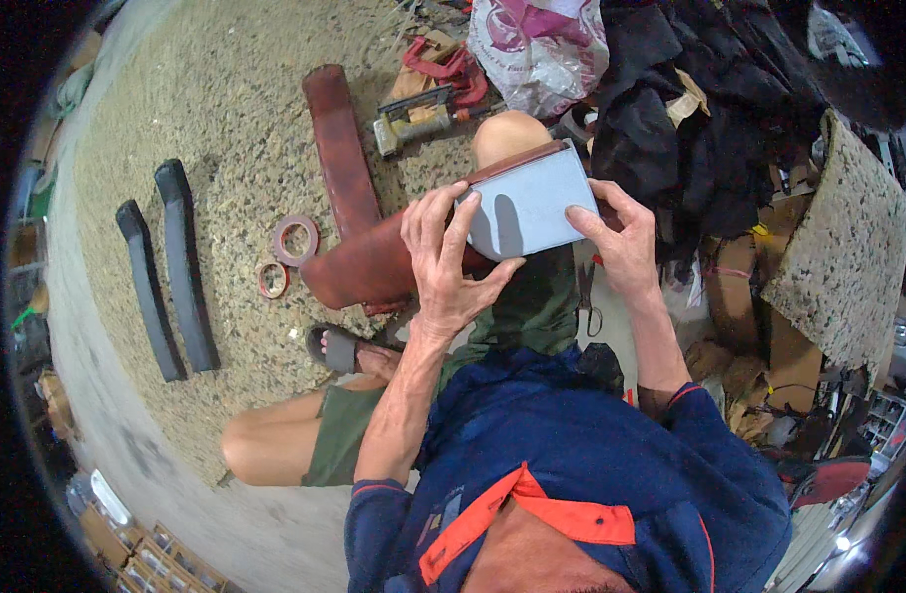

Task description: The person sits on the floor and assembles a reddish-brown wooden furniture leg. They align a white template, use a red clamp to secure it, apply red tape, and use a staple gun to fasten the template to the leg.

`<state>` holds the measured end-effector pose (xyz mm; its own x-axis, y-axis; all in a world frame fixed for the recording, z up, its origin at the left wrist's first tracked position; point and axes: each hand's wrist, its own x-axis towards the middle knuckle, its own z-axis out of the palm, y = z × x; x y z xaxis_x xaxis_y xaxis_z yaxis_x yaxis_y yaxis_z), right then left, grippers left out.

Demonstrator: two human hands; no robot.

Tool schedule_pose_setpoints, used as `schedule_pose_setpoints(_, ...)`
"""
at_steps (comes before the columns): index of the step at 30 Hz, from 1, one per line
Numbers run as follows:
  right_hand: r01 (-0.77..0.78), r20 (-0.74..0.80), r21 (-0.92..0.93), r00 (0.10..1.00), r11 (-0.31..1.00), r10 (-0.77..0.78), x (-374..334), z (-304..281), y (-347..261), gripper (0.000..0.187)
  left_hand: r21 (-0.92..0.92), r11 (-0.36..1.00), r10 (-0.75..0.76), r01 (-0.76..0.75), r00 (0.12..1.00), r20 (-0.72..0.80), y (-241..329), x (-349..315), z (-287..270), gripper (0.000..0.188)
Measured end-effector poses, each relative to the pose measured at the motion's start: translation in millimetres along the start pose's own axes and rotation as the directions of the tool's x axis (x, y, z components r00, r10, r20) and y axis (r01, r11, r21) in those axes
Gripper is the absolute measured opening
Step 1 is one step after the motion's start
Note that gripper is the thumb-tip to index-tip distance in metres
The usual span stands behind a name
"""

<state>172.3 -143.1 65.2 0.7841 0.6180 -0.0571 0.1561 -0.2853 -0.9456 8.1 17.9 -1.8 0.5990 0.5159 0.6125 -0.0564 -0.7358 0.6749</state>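
Over my raised knee lies a pale blue-grey rectangular panel (547,203), set against a reddish-brown leather-look padded piece (359,262). My left hand (448,252) grips the panel's left side, fingertips on its upper left edge and thumb at its lower edge. At the right edge, my right hand (619,232) pinches the panel, thumb on top and fingers partly hidden behind. A dark curved mark or shadow shows on the panel's left part. Another reddish-brown padded strip (342,148) reaches away beyond the piece. Below the panel lie dark-handled scissors (587,301).
Two dark grey padded strips (181,262) and two tape rolls (297,240) lie on the speckled foam mat (246,119) at left. Ahead are a staple gun (413,121), red clamps (448,71) and a plastic bag (542,59). Black fabric (710,128) and cardboard scraps crowd the right.
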Motion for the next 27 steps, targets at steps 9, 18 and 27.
schedule_pose_setpoints(9,-0.006,0.065,-0.01,0.998,1.0,0.006,3,-4,1,0.047,-0.033,0.999,-0.024,0.024,1.0,0.011,-5,2,-3,0.095)
schedule_pose_setpoints(18,-0.046,0.095,-0.044,0.994,0.998,0.05,4,-6,-6,0.052,-0.124,0.989,-0.075,0.075,0.997,0.003,-11,0,2,0.086)
schedule_pose_setpoints(27,-0.103,0.172,-0.067,0.979,0.992,0.113,11,-12,-7,0.054,-0.157,0.98,-0.125,0.126,0.992,0.016,-10,1,-1,0.083)
